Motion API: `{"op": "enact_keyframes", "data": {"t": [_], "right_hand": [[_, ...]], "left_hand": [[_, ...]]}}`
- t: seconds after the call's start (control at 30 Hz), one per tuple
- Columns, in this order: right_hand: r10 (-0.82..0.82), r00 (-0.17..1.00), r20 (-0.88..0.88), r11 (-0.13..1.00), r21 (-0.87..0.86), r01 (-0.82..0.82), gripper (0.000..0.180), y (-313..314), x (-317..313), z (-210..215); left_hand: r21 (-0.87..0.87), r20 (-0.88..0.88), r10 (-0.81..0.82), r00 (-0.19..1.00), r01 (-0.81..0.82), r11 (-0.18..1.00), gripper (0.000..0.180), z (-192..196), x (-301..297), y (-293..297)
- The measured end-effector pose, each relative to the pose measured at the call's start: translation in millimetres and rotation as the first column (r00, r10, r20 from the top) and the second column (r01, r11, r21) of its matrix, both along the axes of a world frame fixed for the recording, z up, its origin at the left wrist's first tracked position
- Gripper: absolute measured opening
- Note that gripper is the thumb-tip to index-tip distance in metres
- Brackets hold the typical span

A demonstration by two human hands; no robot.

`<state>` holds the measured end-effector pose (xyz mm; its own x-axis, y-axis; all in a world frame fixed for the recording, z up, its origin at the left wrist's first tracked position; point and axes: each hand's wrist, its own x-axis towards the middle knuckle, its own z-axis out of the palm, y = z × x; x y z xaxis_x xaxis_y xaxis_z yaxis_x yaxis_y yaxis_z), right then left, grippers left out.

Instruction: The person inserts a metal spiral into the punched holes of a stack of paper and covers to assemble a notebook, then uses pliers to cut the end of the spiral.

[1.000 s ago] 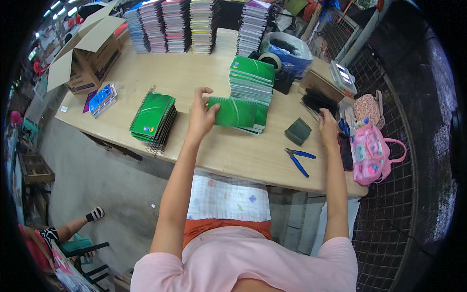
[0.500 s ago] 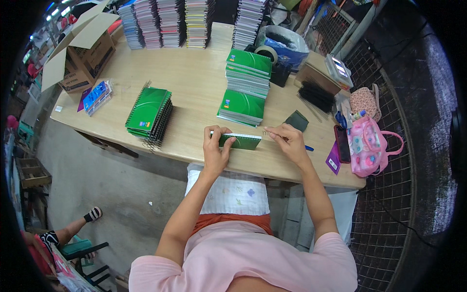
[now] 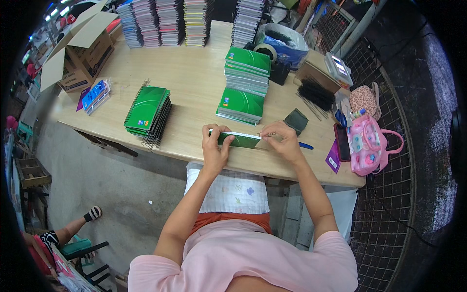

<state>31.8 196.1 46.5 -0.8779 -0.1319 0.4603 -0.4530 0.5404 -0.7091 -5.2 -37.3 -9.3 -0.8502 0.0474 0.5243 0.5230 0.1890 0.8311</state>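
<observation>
A green-covered notebook [image 3: 243, 141] stands on its long edge at the front of the table, its punched edge facing up. My left hand [image 3: 215, 148] is closed round its left end. My right hand [image 3: 281, 141] pinches a thin wire spiral [image 3: 262, 135] at the notebook's upper right corner; most of that wire is hidden by the fingers. Just beyond lie piles of unbound green notebooks [image 3: 241, 104]. To the left sits a stack of green notebooks with black spirals [image 3: 148, 109]. Near my right hand are a dark green block [image 3: 296, 121] and a blue pen [image 3: 306, 145].
Tall stacks of spiral notebooks [image 3: 170, 22] line the far edge beside an open cardboard box [image 3: 87, 56]. A heap of black wire spirals [image 3: 316, 96], a phone [image 3: 342, 142] and a pink bag [image 3: 368, 146] occupy the right side. Another person's leg [image 3: 73, 228] shows at lower left.
My right hand has moved left with the wire spiral, bringing it against the notebook's right end. The left hand keeps its grip in nearly the same place.
</observation>
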Motion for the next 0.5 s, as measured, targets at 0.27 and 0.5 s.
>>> {"op": "enact_keyframes", "data": {"t": [0.27,0.5], "right_hand": [[0.050,0.981,0.190,0.988,-0.156,-0.020,0.010,2,7,7],[-0.066,0.970,0.236,0.958,0.287,-0.005,0.031,-2,4,18]], "left_hand": [[0.028,0.014,-0.002,1.000,0.001,1.000,0.018,-2,2,7],[-0.029,0.005,0.028,1.000,-0.028,0.999,0.018,-2,0,1]]}}
